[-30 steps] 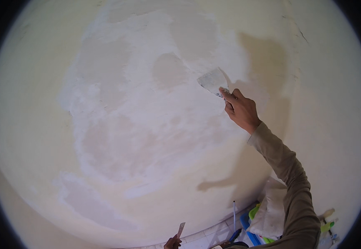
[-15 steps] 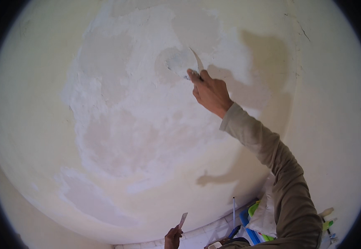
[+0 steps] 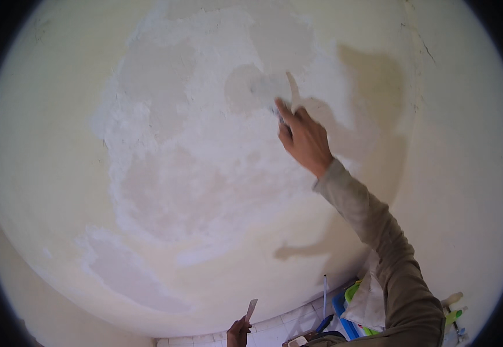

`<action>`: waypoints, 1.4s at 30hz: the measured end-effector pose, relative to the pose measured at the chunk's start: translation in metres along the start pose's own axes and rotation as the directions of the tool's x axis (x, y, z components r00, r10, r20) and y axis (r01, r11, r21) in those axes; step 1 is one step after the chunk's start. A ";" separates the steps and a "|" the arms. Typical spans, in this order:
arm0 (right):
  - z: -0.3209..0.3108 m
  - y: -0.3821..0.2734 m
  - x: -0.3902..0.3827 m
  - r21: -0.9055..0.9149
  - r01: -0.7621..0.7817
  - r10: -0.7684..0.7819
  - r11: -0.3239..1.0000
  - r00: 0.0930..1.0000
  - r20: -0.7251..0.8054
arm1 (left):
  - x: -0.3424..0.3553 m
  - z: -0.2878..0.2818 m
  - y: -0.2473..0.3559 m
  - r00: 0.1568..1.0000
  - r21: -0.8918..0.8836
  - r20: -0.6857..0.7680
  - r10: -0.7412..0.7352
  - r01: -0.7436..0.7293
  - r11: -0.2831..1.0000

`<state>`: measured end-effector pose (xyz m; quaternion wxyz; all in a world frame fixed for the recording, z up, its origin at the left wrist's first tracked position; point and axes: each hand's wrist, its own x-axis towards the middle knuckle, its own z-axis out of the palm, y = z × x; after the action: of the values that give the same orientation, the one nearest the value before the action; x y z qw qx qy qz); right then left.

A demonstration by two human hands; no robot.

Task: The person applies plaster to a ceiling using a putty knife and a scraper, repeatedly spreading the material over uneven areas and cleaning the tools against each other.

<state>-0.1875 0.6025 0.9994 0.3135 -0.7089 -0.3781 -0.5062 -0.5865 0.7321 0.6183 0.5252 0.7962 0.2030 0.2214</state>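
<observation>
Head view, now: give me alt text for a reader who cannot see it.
The right hand holds a blurred scraper at a wall with white and grey patches. Low in the picture, the left hand holds a narrower blade; a blue object shows at lower right.

The wide scraper [image 3: 267, 88] looks blurry, and the right fingers [image 3: 286, 115] hide its handle. The left fingers [image 3: 241, 328] cover the bottom of the thin scraper [image 3: 251, 310], and the lower edge cuts off that arm. The brown sleeve [image 3: 373, 214] hides part of a pale, soft thing [image 3: 367, 309], too covered to name.
</observation>
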 end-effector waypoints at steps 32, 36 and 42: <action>0.000 0.092 -0.004 -0.086 -0.010 0.015 0.996 0.999 0.051 | -0.034 0.038 0.035 0.999 0.079 -0.044 -0.014 0.017 0.997; -0.005 0.111 -0.059 0.019 -0.028 0.026 0.999 0.995 0.098 | -0.042 0.046 0.033 0.998 0.028 -0.053 -0.036 0.037 0.999; -0.051 0.108 -0.036 0.150 -0.174 0.168 0.973 0.985 0.046 | -0.046 0.046 0.046 0.988 0.037 -0.063 -0.140 0.143 0.989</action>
<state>-0.1275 0.4967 0.9732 0.4034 -0.7207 -0.3587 -0.4350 -0.5938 0.6556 0.6384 0.5168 0.7834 0.2793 0.2032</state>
